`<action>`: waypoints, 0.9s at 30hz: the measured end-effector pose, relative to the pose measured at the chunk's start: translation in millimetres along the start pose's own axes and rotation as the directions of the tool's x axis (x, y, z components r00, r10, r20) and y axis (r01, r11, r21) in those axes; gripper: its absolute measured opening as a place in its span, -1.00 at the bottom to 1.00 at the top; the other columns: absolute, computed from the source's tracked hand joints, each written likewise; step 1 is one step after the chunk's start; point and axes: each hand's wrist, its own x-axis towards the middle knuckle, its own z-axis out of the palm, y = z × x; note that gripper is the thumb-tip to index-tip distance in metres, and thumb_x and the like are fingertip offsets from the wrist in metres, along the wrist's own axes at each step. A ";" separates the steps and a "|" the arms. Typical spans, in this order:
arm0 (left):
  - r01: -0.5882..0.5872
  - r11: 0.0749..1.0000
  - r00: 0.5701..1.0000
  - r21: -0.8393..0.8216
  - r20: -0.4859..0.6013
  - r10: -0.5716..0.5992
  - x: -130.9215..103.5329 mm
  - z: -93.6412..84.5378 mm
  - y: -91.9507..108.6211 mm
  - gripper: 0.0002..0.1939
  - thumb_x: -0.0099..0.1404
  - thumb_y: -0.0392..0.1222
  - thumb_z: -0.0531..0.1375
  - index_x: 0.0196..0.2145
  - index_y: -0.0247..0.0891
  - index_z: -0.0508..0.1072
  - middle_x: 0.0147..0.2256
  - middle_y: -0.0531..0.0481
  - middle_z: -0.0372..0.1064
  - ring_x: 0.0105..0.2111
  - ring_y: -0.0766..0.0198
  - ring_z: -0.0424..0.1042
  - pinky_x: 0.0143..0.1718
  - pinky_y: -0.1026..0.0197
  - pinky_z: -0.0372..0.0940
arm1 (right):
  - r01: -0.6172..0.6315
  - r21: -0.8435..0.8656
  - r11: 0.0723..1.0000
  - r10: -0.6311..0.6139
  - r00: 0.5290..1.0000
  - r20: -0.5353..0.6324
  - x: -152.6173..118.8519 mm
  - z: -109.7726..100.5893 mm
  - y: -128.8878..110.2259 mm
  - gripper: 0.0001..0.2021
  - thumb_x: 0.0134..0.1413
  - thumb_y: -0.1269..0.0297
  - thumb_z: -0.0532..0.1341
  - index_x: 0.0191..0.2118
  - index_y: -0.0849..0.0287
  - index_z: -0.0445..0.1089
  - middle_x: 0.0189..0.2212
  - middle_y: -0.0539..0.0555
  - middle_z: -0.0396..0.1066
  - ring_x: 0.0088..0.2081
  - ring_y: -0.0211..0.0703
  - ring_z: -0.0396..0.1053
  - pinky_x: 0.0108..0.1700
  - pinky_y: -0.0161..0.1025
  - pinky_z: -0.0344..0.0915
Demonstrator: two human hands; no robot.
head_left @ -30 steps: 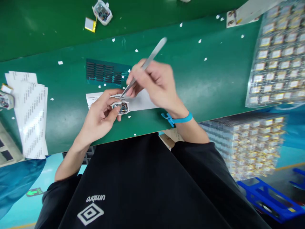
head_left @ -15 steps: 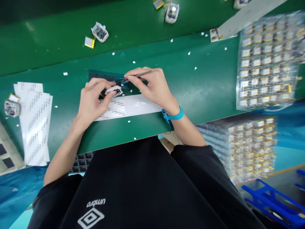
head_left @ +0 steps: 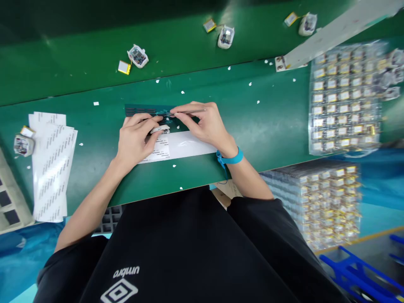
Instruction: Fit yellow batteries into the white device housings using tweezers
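Note:
My left hand (head_left: 135, 139) is closed around a small white device housing (head_left: 161, 128), gripping it between thumb and fingers. The housing is tilted, and fingers cover part of it. Pinched in my right hand (head_left: 210, 126) is a pair of thin metal tweezers (head_left: 192, 111). Their tips point left, over a dark translucent sheet (head_left: 132, 108) with black strips, just beyond the housing. What the tips touch is too small to tell. Beneath both hands lies a white printed label sheet (head_left: 192, 143), its printed part at the left.
Open white housings (head_left: 138, 56) with wired batteries (head_left: 124, 67) sit on the raised back ledge. Label sheets (head_left: 52, 168) lie at left beside another housing (head_left: 23, 145). A clear tray (head_left: 331, 107) of battery units is at right, near a metal post (head_left: 334, 31). Small white stickers dot the bench.
The view has shifted, so the bench sits lower in it. My left hand has tipped the housing and come closer to my right hand. The tweezers stay over the dark sheet.

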 end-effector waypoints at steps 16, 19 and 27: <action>0.063 0.743 0.809 -0.666 -0.402 -0.429 8.7 -35.5 21.5 -0.86 0.55 -0.11 0.19 -0.10 -0.16 0.52 -0.28 0.05 0.58 -0.44 0.35 0.46 -0.42 0.19 0.28 | 0.281 -0.171 0.944 -0.325 0.881 -0.345 -2.5 -2.5 0.5 -0.63 0.50 0.22 0.10 0.30 -0.16 0.39 0.14 -0.02 0.56 0.09 -0.01 0.57 0.07 0.11 0.56; 0.253 0.357 0.709 -0.899 -0.079 -0.701 13.8 -38.7 9.9 -0.88 0.46 -0.26 0.24 -0.30 -0.24 0.47 -0.36 0.02 0.56 -0.56 0.43 0.29 -0.52 0.25 0.16 | 0.401 -0.265 0.877 -0.474 0.812 -0.340 -3.1 1.7 -12.8 -0.57 0.47 0.29 0.15 0.36 -0.11 0.32 0.10 -0.02 0.60 0.02 -0.10 0.59 -0.04 -0.03 0.59; 0.373 0.108 0.584 -0.922 0.143 -0.799 12.4 -28.3 16.3 -0.81 0.22 -0.26 0.42 -0.47 -0.21 0.50 -0.53 0.09 0.45 -0.58 0.36 0.46 -0.49 0.31 0.42 | 0.467 -0.388 0.795 -0.556 0.816 -0.156 -11.4 14.9 -34.6 -0.69 0.41 0.29 0.27 0.20 0.02 0.47 0.02 -0.06 0.64 -0.08 -0.20 0.57 -0.18 -0.19 0.60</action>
